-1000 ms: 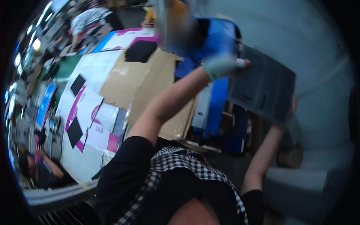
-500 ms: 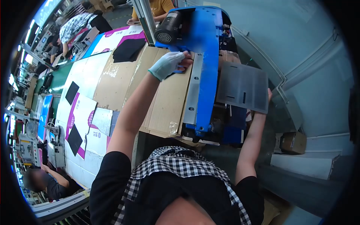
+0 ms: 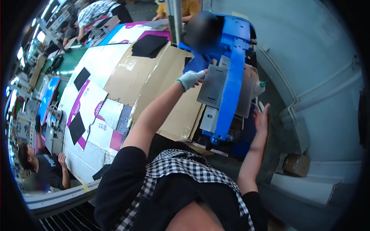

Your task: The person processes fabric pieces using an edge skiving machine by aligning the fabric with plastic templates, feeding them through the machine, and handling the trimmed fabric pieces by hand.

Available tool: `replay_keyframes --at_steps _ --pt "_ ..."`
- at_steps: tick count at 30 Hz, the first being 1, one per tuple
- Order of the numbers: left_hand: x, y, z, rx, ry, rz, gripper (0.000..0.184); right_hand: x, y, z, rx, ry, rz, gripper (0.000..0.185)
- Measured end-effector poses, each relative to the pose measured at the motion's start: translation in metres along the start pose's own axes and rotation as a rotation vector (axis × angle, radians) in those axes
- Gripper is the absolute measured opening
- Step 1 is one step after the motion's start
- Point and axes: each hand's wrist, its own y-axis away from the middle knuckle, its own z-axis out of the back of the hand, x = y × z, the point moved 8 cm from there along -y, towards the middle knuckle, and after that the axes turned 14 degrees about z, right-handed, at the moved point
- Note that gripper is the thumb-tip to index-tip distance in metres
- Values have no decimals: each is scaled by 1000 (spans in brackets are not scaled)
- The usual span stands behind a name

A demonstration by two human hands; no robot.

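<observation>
Left hand (image 3: 189, 80) pinches the plate (image 3: 212, 85), right hand (image 3: 261, 120) open beside it; one-sided grip could skew it beneath the press (image 3: 232, 88).

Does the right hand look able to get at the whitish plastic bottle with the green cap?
Probably yes: the right hand is close to the bottle, and nothing visible stands between them.

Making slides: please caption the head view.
White-gloved left hand at a flat grey sheet under a machine's blue metal beam; right hand open.
</observation>
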Motion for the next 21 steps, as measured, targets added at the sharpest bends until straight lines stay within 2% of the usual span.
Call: replay_keyframes --at_steps 1,3,5,7,11,14,15,16,18,19,21 --pt "9 -8 -4 80 113 65 59 1 6 6 12 -20 5 68" --pt "9 -7 -15 353 432 -52 53 6 21 20 -24 -68 33 66" --pt "11 3 -10 490 532 55 47 -7 29 57 -116 -87 23 62" --pt "12 1 6 521 547 27 47 -6 52 64 -76 -106 -16 59" --pt "12 5 60 363 503 -53 39 -4 86 70 -147 -60 37 53" --pt "8 35 143 29 510 -247 33 -28 80 124 -199 -57 1 52" --pt "3 80 180 -153 559 -378 30 -30 81 133 -255 -74 -29 53" --pt "-2 128 228 -615 368 -552 25 -31 85 140 -317 -94 -58 53" --pt "3 216 288 -951 377 -613 26 -26 95 145 -427 -118 -70 54" --pt "6 249 319 -1130 422 -853 29 -23 99 147 -473 -117 -54 56" --pt "4 303 368 -1730 76 -755 18 -6 102 141 -498 -92 3 57"
